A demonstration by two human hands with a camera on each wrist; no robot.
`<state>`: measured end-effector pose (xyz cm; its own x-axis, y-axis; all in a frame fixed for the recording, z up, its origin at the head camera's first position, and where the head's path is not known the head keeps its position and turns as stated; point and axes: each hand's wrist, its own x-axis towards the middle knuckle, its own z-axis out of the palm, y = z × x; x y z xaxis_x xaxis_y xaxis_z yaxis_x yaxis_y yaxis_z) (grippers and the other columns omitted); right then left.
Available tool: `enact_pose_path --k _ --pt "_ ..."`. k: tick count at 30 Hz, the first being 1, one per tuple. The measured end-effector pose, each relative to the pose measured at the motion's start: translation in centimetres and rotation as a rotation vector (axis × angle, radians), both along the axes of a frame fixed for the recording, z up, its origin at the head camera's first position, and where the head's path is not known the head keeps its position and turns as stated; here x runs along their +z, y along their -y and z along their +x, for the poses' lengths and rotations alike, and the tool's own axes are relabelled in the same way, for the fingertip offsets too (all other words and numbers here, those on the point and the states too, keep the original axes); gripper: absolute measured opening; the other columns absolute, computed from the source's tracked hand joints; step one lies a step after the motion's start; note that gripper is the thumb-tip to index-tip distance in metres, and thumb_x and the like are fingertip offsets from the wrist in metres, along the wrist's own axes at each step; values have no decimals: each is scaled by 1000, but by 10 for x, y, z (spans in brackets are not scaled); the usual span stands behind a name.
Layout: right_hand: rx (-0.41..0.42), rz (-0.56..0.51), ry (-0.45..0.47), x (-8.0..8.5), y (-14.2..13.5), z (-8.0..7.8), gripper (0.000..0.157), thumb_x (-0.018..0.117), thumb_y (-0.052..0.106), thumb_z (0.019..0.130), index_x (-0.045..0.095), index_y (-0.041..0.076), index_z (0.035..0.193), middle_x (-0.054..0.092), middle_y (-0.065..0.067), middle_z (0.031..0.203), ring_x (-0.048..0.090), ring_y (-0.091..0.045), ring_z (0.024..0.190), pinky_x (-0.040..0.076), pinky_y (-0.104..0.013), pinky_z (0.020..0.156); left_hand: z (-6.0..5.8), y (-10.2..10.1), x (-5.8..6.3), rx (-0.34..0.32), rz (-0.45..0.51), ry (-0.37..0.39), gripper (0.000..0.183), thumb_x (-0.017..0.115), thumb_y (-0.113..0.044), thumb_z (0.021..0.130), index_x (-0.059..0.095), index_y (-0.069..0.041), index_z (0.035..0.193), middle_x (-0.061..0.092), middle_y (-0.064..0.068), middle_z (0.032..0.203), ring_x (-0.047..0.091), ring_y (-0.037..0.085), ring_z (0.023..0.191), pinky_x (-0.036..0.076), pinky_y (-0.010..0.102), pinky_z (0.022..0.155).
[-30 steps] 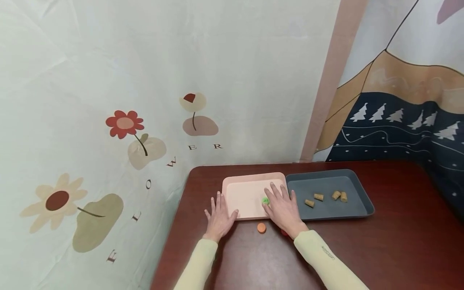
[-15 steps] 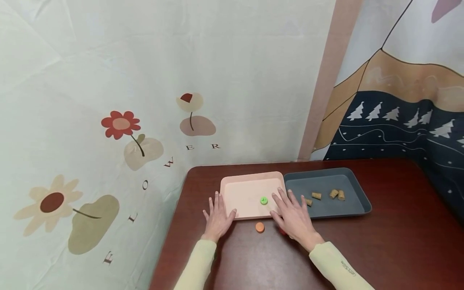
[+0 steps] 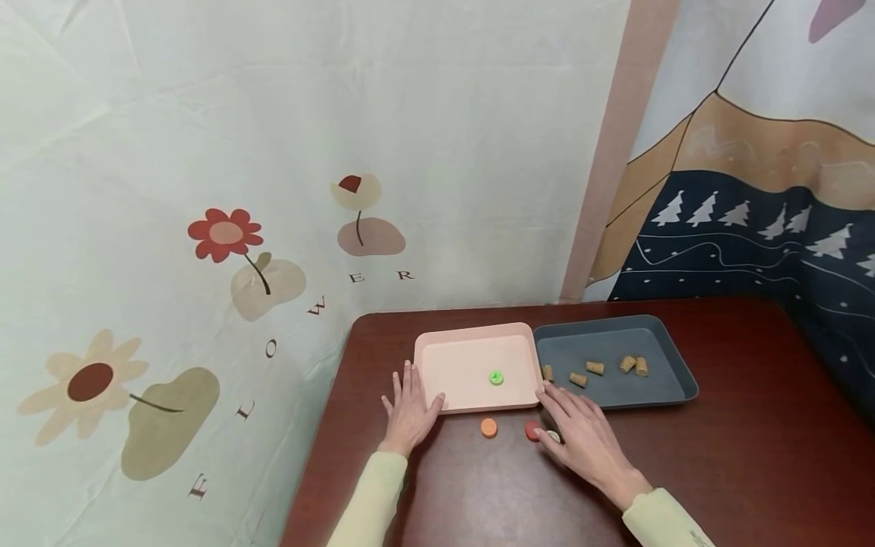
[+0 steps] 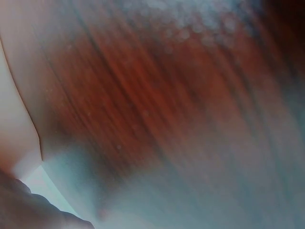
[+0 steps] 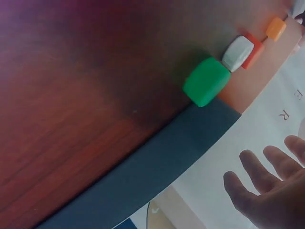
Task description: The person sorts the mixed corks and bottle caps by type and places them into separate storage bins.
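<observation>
My left hand [image 3: 410, 410] lies with fingers straight at the left front corner of the pink tray [image 3: 454, 399], thumb over its front edge. Inside that tray is a small green disc [image 3: 496, 377]. My right hand [image 3: 586, 437] is above the table, its fingertips at the tray's right front corner and its thumb beside a red disc [image 3: 532, 431] and a white disc [image 3: 554, 436]. Nothing shows in its grasp. The right wrist view has the right hand's spread fingers [image 5: 262, 179] and, on the table, another green disc [image 5: 206, 82] beside the white one.
An orange disc [image 3: 488, 428] lies in front of the pink tray. Against its right side stands a dark blue-grey tray [image 3: 666, 391] with several corks [image 3: 595, 368]. The dark red table [image 3: 465, 494] backs onto a printed curtain [image 3: 478, 190].
My right hand has drawn back from over the pink tray, to the right and nearer, uncovering the green disc there, a cork and the red and white discs. My left hand has stayed put.
</observation>
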<state>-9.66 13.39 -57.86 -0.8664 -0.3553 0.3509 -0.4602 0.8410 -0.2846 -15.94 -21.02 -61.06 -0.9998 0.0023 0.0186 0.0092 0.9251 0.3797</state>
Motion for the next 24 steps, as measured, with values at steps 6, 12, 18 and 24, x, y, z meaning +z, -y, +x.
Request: enact_pose_path --k 6,12,18,24 --pt "36 19 -30 -5 -10 12 65 82 40 87 63 11 142 61 -12 145 63 -34 123 49 -61 96 0 0 1 2 8 0 95 49 -61 99 18 0 164 8 14 173 7 46 157 12 83 109" --pt "70 49 -29 -13 -15 19 66 85 42 84 65 11 140 65 -12 139 66 -30 117 52 -56 93 0 0 0 7 5 7 94 49 -61 99 18 -1 164 8 13 173 6 45 157 12 82 110" --pt "71 54 1 -20 -21 23 60 86 40 84 69 11 134 68 -11 133 66 -31 116 53 -57 91 1 -1 0 8 12 7 94 50 -61 99 18 0 164 9 14 173 7 45 157 11 83 110" --pt "40 111 34 -25 -29 26 57 87 37 83 70 14 133 68 -12 132 66 -33 116 53 -59 87 1 -1 0 7 11 7 94 49 -61 99 18 0 164 8 14 173 7 45 157 12 83 110"
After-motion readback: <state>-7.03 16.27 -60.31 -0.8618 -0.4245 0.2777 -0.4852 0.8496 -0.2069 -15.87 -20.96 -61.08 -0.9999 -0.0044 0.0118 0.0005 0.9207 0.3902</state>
